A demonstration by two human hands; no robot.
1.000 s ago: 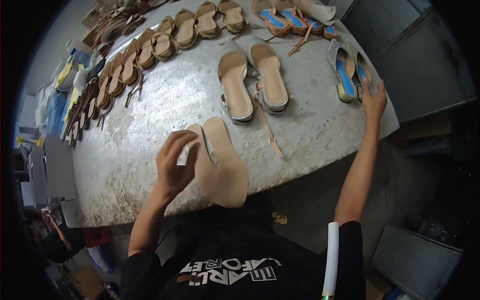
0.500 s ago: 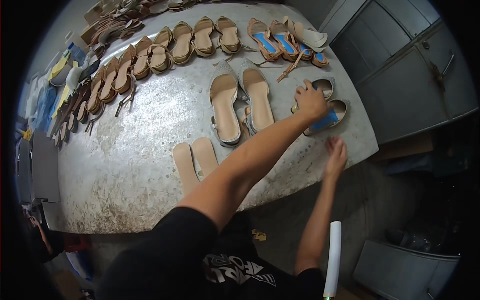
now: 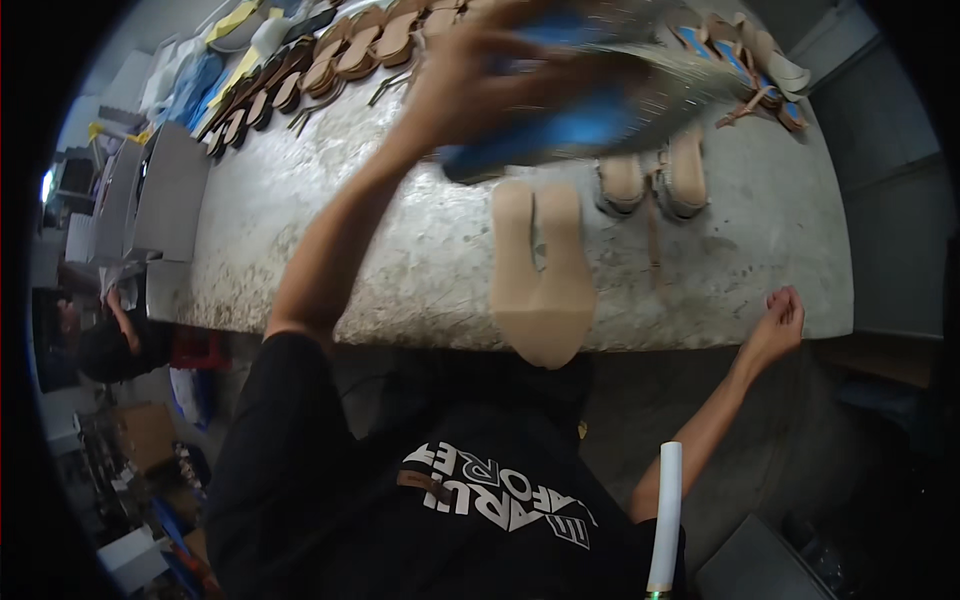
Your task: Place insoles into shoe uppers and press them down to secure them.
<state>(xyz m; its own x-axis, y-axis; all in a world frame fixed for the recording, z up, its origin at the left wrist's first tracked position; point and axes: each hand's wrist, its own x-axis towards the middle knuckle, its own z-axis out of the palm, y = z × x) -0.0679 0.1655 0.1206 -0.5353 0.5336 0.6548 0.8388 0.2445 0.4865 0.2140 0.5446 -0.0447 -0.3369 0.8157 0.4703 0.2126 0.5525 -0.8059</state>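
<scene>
Raised over the table, my left hand [image 3: 465,85] is closed on a pair of silvery slingback shoes [image 3: 590,115] with bright blue footbeds. Motion blurs them, and they hide part of the table behind. Beneath them two beige insoles [image 3: 515,240] lie side by side, their wide ends reaching over the front edge. Another silvery pair with beige footbeds [image 3: 685,185] stands to the right, its toes covered by the held shoes. By the front right edge, apart from every shoe, my right hand [image 3: 780,325] has its fingers curled in, with nothing visible in them.
A row of brown and tan sandals [image 3: 355,55] runs along the table's far left. More sandals with blue footbeds [image 3: 740,65] sit at the far right. Grey boxes [image 3: 170,195] stand by the left end, where another person [image 3: 125,330] works. A grey metal cabinet [image 3: 890,200] stands to the right.
My left hand has lifted the blue-footbed silvery pair off the right side and carried it left. My right hand stays near the front right edge. The view has swung left.
</scene>
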